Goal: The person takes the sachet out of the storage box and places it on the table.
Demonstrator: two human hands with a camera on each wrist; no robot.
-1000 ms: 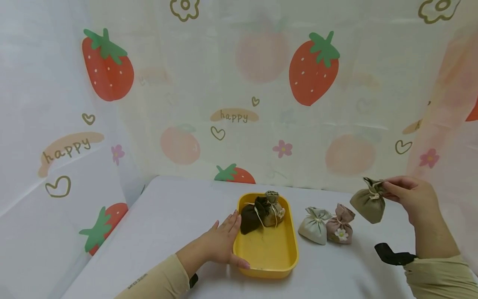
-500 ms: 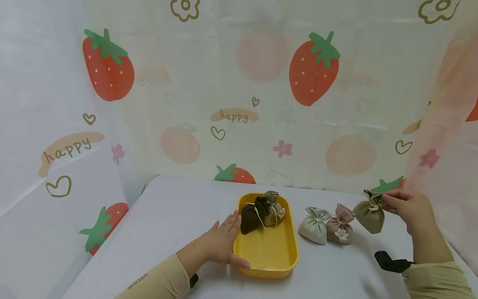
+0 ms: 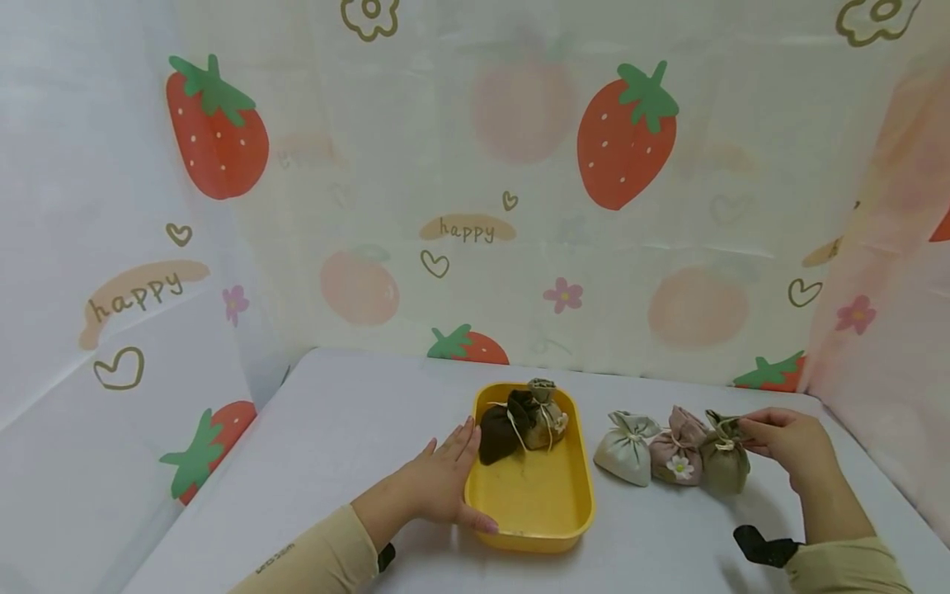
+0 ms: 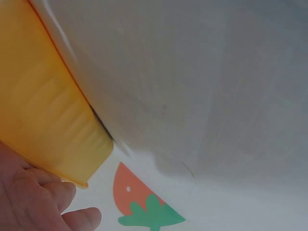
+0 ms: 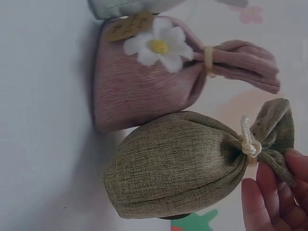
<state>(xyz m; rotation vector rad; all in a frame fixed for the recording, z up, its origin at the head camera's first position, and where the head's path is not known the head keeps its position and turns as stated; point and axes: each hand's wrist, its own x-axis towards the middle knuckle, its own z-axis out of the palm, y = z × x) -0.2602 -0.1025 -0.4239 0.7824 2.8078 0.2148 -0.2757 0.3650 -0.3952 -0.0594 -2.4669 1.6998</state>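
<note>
My right hand [image 3: 790,445] pinches the gathered neck of an olive-green drawstring pouch [image 5: 173,166], whose cream cord is knotted below the fingers. That pouch stands right beside a pink pouch [image 3: 676,454] with a white flower, and a pale grey-green pouch [image 3: 626,452] is to the left of the pink one. My left hand [image 3: 443,483] rests along the left side of a yellow tray [image 3: 530,540], fingers spread and thumb at its near rim. In the tray's far part lie a black pouch [image 3: 499,436] and an olive-beige pouch [image 3: 546,421].
A white-covered table [image 3: 356,412] lies under everything. Behind it hangs a pale curtain [image 3: 475,165] printed with strawberries and flowers. The table's right edge [image 3: 876,470] runs past my right forearm.
My right hand has lowered the olive-green pouch and moved it left, from in the air to beside the pink pouch. My left hand has stayed at the tray.
</note>
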